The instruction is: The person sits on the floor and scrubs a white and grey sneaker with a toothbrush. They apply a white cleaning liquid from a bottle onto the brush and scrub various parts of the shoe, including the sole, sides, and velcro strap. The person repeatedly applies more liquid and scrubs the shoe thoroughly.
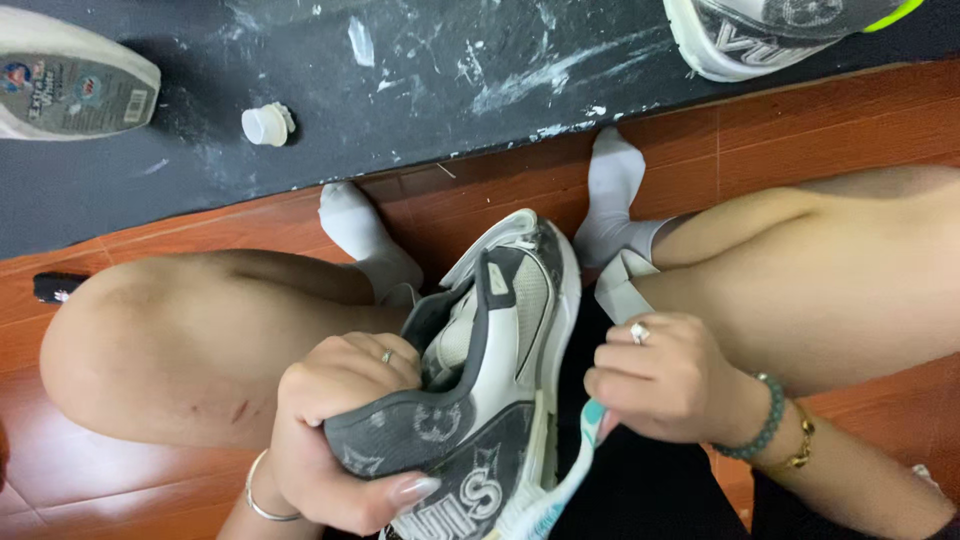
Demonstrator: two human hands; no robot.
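Sneaker (500,370) first: a grey and white one, held in the person's lap between the two bare knees, its long axis running from the heel near the bottom edge of the view up to the toe, which points away from the body toward the black mat (400,90) and leans slightly right. It is rolled onto its side, so the white sole edge faces right and the opening faces up and left. On the sneaker's left, the left hand (345,440) is curled tight around the patterned grey heel, fingers hooked into the collar and thumb pressed across the back. Just right of the sneaker, the right hand (665,380) is closed in a fist around the handle of a toothbrush (560,490), white and teal, whose head lies against the sole edge low on the shoe. Beyond the toe, two feet in white socks (610,190) rest on the red-brown floor (850,120) at the mat's edge. Farther past the toe, on the mat, lie a small white cap (267,124), a white bottle (70,85) up to the left, and a second sneaker (770,30) up to the right.
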